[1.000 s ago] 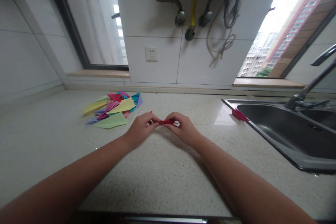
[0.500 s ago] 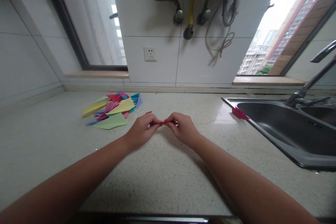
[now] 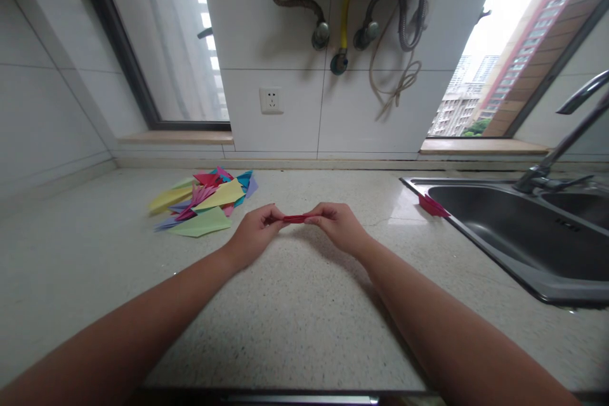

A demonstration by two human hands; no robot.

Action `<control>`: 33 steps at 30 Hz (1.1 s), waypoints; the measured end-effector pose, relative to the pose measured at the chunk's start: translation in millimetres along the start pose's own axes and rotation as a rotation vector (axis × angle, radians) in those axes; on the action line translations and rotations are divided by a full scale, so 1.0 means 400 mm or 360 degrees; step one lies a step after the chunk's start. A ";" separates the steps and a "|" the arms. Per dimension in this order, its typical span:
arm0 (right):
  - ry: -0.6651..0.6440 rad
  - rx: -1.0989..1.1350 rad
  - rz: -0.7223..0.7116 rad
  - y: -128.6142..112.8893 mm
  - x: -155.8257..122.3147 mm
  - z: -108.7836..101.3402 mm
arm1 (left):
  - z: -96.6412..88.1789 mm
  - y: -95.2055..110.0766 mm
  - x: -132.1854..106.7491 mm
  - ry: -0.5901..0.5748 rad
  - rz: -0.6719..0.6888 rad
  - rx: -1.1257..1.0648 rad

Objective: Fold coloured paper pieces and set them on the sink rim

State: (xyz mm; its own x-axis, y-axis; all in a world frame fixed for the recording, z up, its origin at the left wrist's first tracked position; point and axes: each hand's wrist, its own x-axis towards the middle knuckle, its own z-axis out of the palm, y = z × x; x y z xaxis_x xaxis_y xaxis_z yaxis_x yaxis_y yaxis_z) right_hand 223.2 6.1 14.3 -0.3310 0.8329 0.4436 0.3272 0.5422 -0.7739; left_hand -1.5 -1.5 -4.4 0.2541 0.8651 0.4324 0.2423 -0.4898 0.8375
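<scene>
A narrow strip of folded red paper (image 3: 294,219) is stretched between my two hands, just over the speckled countertop. My left hand (image 3: 254,228) pinches its left end between thumb and fingers. At the other end, my right hand (image 3: 335,225) is closed on it in the same way. Both ends of the paper are hidden inside the fingers. To the left of my left hand lies a heap of folded coloured papers (image 3: 219,195) in yellow, green, pink, blue and purple.
Another red folded paper (image 3: 432,205) rests against the left rim of the steel sink (image 3: 504,266) on the right. A chrome faucet (image 3: 542,174) rises behind the sink. Hoses (image 3: 347,6) and a wall socket (image 3: 271,100) are on the tiled wall beyond the countertop (image 3: 285,323).
My hands have moved slightly apart, so more of the red paper shows between them. The heap and the paper by the sink stay where they were.
</scene>
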 end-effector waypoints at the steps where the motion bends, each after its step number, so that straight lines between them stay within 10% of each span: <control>1: -0.0024 -0.0008 -0.0004 0.000 0.000 -0.001 | -0.002 -0.001 0.001 -0.0004 -0.0016 -0.0017; 15: -0.0145 0.0282 0.0183 -0.005 -0.002 0.004 | 0.017 0.034 -0.005 -0.0180 -0.0397 -0.0479; 33: -0.0078 0.0243 0.0004 0.000 0.002 0.016 | -0.001 0.018 0.003 -0.0084 -0.0047 -0.0059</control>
State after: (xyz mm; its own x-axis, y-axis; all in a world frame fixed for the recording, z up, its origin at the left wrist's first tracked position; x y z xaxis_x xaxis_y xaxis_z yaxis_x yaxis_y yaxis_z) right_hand 217.3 6.1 11.5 -0.3745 0.8257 0.4218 0.1911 0.5139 -0.8363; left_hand 0.3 -4.2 2.2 0.2965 0.8719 0.3897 0.2160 -0.4587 0.8619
